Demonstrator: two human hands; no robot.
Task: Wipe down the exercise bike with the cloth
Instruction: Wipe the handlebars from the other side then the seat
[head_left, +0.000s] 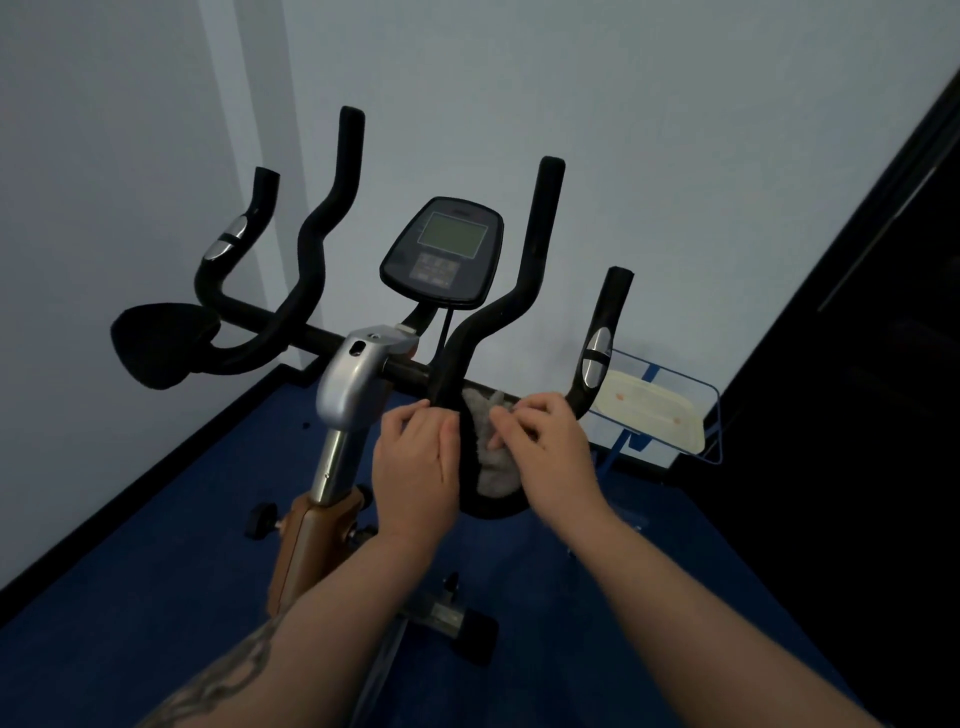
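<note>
Far left: black elbow pad (156, 345) on the handlebar (311, 332) of the exercise bike (353, 384), untouched, with the left grip's silver pulse sensor (228, 241) above it. Centre: silver stem clamp, console (441, 249) with blank grey screen raised behind it (cable trailing down to the bar).

Left hand (415, 467) just right of the stem, fingers curled at the base of the inner right bar where it meets the near pad; whether gripping the pad edge or a corner of the cloth, could not tell. Grey cloth (491, 447) bunched on the right elbow pad (493, 512), between both hands. Right hand (545, 441) on the cloth's right side, fingers bent and pinching into the folds.

Far right: outer right grip with its sensor, then a clear tray (660, 410) on a blue stand, well apart from the wiping.

Judged step: working the right elbow pad, or regathering the cloth there before a stroke. Much apparently left: bars, console, left pad, frame below. Next move probably called for a firmer bundle in one hand, then long passes up the foam grips, light pressure only over the console screen.
</note>
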